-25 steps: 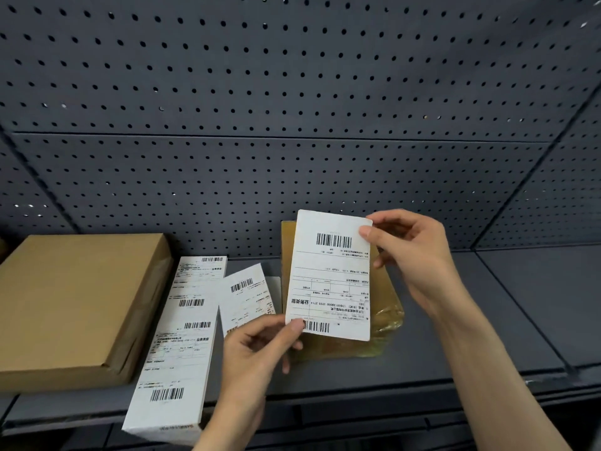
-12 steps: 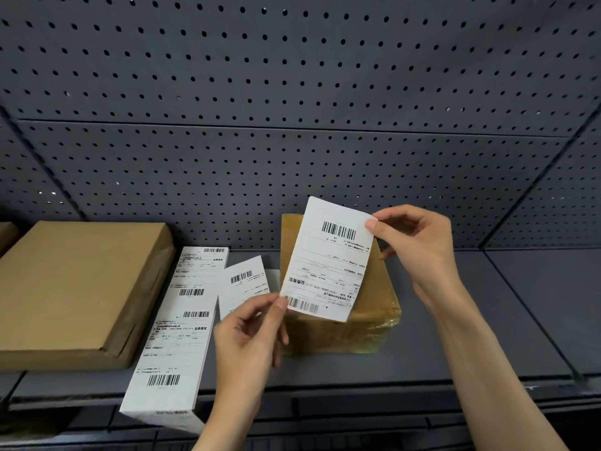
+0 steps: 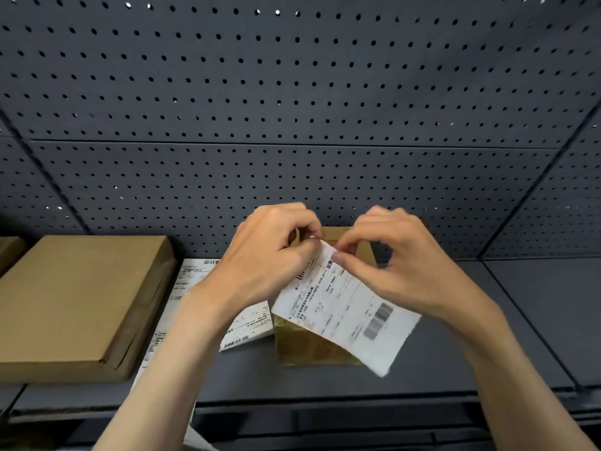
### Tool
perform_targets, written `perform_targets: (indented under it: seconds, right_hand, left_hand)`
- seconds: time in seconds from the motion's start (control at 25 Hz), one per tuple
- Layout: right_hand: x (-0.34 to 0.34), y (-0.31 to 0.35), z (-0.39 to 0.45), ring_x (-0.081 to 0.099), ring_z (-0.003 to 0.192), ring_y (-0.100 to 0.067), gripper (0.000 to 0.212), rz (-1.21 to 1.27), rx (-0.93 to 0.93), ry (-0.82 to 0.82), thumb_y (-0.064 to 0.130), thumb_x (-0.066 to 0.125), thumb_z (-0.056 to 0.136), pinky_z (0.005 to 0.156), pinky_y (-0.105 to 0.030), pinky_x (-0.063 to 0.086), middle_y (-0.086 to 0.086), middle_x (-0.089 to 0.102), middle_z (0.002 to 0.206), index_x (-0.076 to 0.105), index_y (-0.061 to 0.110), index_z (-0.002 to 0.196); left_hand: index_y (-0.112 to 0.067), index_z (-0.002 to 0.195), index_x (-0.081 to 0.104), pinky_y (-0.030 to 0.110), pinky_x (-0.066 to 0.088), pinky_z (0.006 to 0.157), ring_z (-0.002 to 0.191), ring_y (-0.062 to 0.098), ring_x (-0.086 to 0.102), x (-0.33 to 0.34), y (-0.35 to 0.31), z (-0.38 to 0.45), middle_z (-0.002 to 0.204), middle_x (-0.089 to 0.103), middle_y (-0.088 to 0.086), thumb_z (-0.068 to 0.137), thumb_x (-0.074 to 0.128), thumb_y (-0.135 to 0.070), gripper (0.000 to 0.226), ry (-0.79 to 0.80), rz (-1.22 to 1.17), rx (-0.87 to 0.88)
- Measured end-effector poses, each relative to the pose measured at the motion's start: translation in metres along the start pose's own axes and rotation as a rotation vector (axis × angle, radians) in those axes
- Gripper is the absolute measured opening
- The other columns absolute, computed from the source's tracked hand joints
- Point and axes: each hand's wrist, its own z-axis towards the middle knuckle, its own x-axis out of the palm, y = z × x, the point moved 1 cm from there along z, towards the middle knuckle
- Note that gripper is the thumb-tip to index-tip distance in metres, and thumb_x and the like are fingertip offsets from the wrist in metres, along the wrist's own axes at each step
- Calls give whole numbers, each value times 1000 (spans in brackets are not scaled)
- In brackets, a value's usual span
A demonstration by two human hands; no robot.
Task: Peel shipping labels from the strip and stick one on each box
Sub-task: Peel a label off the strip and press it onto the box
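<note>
Both hands hold a white shipping label (image 3: 344,310) above a small tape-wrapped brown box (image 3: 312,349) on the grey shelf. My left hand (image 3: 270,255) and my right hand (image 3: 390,265) pinch the label's top corner between fingertips, close together. The label hangs tilted, its barcode end pointing down to the right, blurred. The strip of labels (image 3: 192,278) lies on the shelf to the left, largely hidden by my left forearm. A loose label piece (image 3: 250,327) lies beside the small box.
A large flat cardboard box (image 3: 81,304) sits at the left of the shelf (image 3: 487,320). Another brown box edge (image 3: 9,252) shows at the far left. A perforated grey back panel (image 3: 292,125) rises behind.
The label has turned round, its barcode end now pointing down-right. My left hand rose from the lower corner to the top and met my right hand there.
</note>
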Motion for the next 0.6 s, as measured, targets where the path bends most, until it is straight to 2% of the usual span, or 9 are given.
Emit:
perform_targets:
  seconds: [0.08,0.16,0.2,0.28,0.32,0.4,0.44,0.52,0.6]
  right_hand:
    - [0,-3,4,64,70,-9,8,147,68,28,18,77,89,66,-20,44,12,70,72,78,16,82]
    - [0,-10,1,69,66,-11,9,284,219,-28,11,77,88,59,-23,51,7,74,70,78,15,80]
    - [1,-15,-3,72,66,-13,10,359,303,-96,10,77,88,59,-26,55,3,76,72,79,14,80]
    - [10,-26,-11,76,72,-18,11,526,510,-281,9,77,89,62,-27,58,1,79,77,80,14,80]
    - [16,-32,-14,77,76,-19,10,610,624,-367,9,76,89,65,-28,60,0,80,79,80,14,81]
    - [30,-43,-20,78,85,-25,7,766,808,-495,9,75,90,73,-33,62,-3,81,83,80,12,86]
    - [37,-47,-21,77,89,-29,6,833,865,-539,8,75,91,77,-37,62,-5,81,85,79,9,88]
    - [49,-50,-21,78,91,-29,4,918,922,-591,8,74,91,79,-38,62,-8,81,88,78,7,91]
    - [57,-51,-20,77,82,-22,4,928,930,-594,7,74,91,68,-31,61,-6,81,85,78,7,90]
  left_hand:
    - [-30,86,74,31,47,64,64,11,53,4,-5,6,76,65,-13,79,64,-26,13,-26,-21,-7]
    - [-35,112,72,27,49,64,65,11,55,6,2,4,89,70,-15,84,71,-28,29,-155,-173,-74]
    - [-35,118,69,24,48,64,68,10,56,8,8,1,96,71,-14,87,71,-28,31,-249,-257,-120]
    - [-26,107,70,26,44,56,65,13,57,15,26,-7,93,72,-9,94,64,-31,15,-382,-451,-292]
    - [-18,99,69,26,40,49,60,17,56,22,33,-12,87,73,-3,97,59,-35,20,-363,-562,-413]
    - [-7,91,66,22,30,40,48,22,51,41,41,-23,82,75,8,96,55,-45,40,-192,-706,-575]
    - [-6,88,66,22,27,40,45,22,50,49,41,-28,82,75,9,94,56,-46,42,-116,-709,-593]
    - [-8,81,69,22,23,39,42,20,47,58,39,-33,79,75,8,94,63,-33,29,-70,-680,-569]
    - [-10,76,72,18,24,38,40,15,44,59,41,-30,72,73,4,93,67,-18,19,-99,-664,-564]
